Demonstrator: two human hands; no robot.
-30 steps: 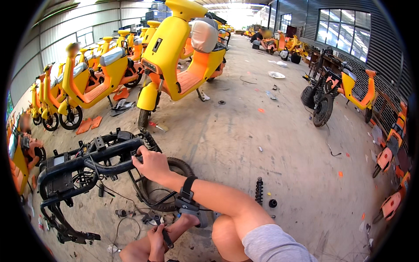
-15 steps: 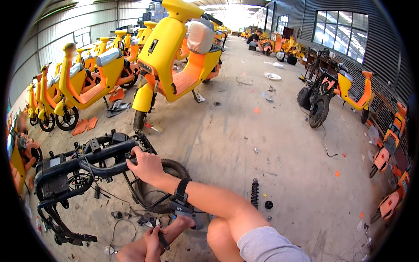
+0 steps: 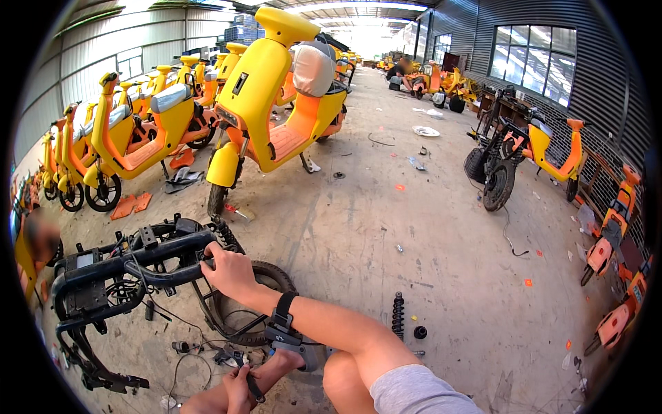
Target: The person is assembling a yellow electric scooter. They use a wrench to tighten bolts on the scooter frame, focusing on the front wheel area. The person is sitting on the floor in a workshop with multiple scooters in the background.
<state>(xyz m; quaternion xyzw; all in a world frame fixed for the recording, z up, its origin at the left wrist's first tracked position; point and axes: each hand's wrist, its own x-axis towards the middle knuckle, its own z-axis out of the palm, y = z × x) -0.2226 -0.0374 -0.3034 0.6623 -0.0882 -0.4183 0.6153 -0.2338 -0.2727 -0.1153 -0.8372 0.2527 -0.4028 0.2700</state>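
Gripping a thin dark tool [image 3: 254,388] low in the view, my left hand [image 3: 238,386] has its fingers curled shut round the handle, just beside a tangle of loose wires [image 3: 200,348] on the concrete floor [image 3: 386,228]; my right hand [image 3: 231,270] reaches up and left, fingers wrapped tight on a black tube of the stripped scooter frame [image 3: 117,276] — a dark strap on the wrist [image 3: 283,321]; the frame lies on its side at the left, bare of panels, its rear tyre [image 3: 265,276] just behind my right hand; near my knee, a black coil shock absorber [image 3: 398,314] lies flat, a small black ring [image 3: 420,332] just beside it; further out, a yellow scooter [image 3: 276,117] stands upright on its stand; left of it, a row of yellow-and-orange scooters [image 3: 131,131]; well apart on the right, a part-stripped scooter [image 3: 524,152] — by the corrugated wall.
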